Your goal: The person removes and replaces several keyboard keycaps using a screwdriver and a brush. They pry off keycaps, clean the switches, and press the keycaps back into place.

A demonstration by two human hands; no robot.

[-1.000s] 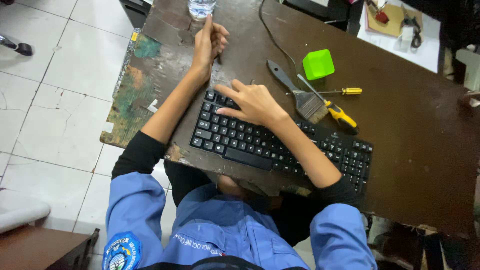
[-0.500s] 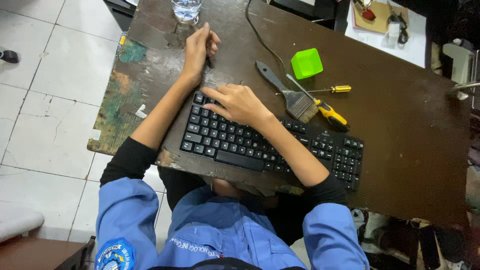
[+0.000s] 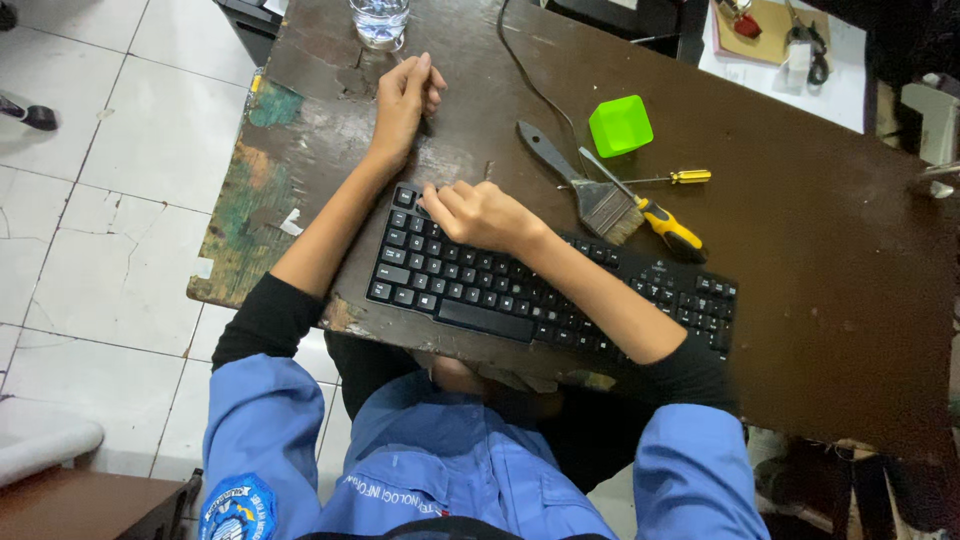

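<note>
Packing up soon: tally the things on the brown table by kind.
Keyboard: 1
Paintbrush: 1
Screwdrivers, larger and smaller: 2
Green cup: 1
Glass of water: 1
Total: 6
</note>
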